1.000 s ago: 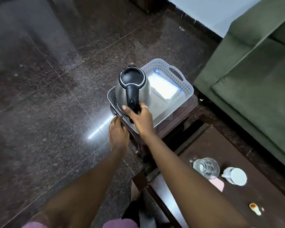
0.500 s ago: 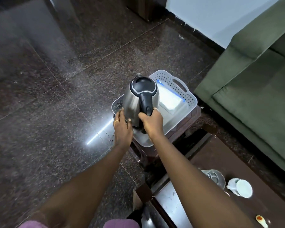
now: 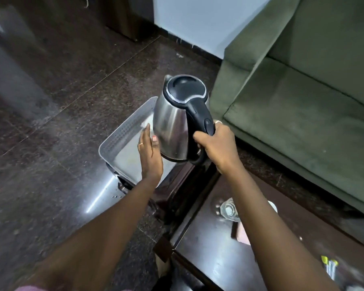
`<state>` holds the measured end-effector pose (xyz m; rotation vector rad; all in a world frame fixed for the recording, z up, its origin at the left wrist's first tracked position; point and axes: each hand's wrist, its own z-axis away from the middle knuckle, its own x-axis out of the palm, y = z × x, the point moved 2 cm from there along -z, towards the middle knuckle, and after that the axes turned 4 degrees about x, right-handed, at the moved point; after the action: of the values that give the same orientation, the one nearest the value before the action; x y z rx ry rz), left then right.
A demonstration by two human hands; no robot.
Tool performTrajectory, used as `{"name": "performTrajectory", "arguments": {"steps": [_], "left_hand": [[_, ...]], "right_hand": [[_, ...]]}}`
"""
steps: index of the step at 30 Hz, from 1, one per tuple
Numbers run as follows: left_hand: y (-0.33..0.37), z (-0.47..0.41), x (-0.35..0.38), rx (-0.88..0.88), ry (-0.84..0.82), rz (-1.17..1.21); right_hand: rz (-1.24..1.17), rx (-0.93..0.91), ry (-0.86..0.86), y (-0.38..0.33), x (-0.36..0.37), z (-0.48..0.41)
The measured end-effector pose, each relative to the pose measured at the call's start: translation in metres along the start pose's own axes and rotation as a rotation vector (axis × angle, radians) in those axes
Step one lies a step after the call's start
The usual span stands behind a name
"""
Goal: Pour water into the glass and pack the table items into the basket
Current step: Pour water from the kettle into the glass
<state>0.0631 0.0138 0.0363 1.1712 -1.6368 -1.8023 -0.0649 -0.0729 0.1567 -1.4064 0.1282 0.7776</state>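
Firmly, right grip [image 3: 216, 143] curls round kettle [image 3: 170, 127] handle; left grip [image 3: 150, 156] flat-fingered beside it.

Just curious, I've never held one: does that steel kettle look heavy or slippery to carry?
Probably heavy: the right hand grips the handle while the left hand steadies the kettle. Its polished steel looks slippery, so the handle seems safer.

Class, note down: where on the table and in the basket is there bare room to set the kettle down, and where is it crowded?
Free: the basket floor between its left wall and the left hand; the table at its near corner, left of the right forearm. Crowded: around the glass, beside that forearm.
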Motion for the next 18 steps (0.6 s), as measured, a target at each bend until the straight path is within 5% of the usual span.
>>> {"name": "performTrajectory", "arguments": {"steps": [9,18], "left_hand": [[0.033,0.057,0.081,0.108,-0.265,-0.055],[-0.020,0.132,0.130,0.019,-0.560,-0.252]], "right_hand": [[0.084,0.176,0.148,0.078,-0.116,0.057],[0.307,0.366,0.107,0.168,-0.189,0.114]]}}
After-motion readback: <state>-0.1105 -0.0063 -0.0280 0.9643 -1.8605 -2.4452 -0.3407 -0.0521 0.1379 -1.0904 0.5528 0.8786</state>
